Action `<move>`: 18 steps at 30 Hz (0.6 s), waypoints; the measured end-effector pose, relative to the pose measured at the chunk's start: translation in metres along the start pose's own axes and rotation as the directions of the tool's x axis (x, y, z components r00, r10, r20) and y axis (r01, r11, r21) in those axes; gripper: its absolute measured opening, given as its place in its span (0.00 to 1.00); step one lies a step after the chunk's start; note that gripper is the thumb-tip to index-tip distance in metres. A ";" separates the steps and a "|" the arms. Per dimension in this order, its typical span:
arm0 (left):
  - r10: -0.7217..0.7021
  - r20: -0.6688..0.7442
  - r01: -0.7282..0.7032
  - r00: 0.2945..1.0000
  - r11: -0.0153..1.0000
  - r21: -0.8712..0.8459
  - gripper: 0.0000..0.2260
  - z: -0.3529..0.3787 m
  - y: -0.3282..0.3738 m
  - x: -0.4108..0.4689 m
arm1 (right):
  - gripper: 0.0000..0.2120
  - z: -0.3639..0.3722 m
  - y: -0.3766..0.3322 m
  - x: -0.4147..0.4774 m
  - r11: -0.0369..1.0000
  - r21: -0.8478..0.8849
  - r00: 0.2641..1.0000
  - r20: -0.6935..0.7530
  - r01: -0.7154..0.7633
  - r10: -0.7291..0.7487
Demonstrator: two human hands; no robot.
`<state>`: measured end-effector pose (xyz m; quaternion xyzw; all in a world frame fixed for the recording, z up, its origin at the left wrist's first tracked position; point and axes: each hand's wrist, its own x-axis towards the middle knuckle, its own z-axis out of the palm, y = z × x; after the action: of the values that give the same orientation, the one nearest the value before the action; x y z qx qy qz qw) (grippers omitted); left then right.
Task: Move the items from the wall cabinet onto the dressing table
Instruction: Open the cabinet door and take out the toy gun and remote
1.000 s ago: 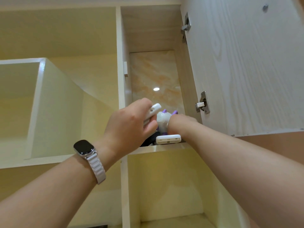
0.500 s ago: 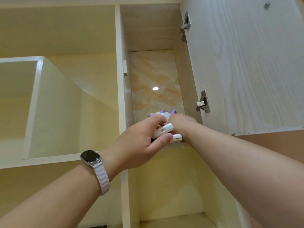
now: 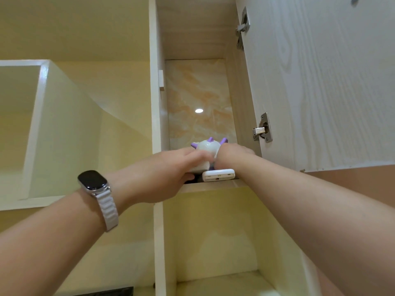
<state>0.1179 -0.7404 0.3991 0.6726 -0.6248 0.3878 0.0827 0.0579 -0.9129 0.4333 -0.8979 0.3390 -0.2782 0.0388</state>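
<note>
Wall cabinet [image 3: 157,124] seen from below, door [image 3: 320,82] swung open at right of frame. White toy [image 3: 206,146] with purple horns stood on shelf [image 3: 213,185] at centre of frame, just behind flat white device [image 3: 218,175] laid at shelf front edge. Left hand [image 3: 162,174], watch [image 3: 93,180] worn on wrist, stretched in from lower left, fingers laid against toy, blurred; grip cannot be told. Right hand [image 3: 233,151] reached in from lower right, placed at toy right side, fingers hidden; grip cannot be told.
</note>
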 end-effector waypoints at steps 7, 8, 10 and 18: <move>0.067 -0.326 0.071 0.943 0.917 0.393 0.14 0.001 -0.013 0.022 | 0.10 0.001 0.004 0.003 0.995 0.083 0.997 -0.069 0.048 -0.042; 0.057 -0.323 0.100 0.945 0.887 0.450 0.14 0.002 -0.014 0.027 | 0.10 0.000 0.005 -0.001 0.992 0.123 0.999 -0.032 0.036 -0.032; 0.018 -0.299 0.152 0.954 0.831 0.535 0.12 0.004 -0.014 0.035 | 0.11 -0.001 0.006 -0.002 0.986 0.163 1.000 -0.006 0.022 -0.021; -0.274 0.031 0.149 0.961 0.608 0.780 0.09 0.014 -0.009 0.049 | 0.12 0.001 0.005 0.000 0.991 0.128 0.999 -0.008 0.047 -0.047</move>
<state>0.1277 -0.7855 0.4235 0.7389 -0.3194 0.5537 -0.2132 0.0558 -0.9169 0.4311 -0.9006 0.2992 -0.3026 0.0889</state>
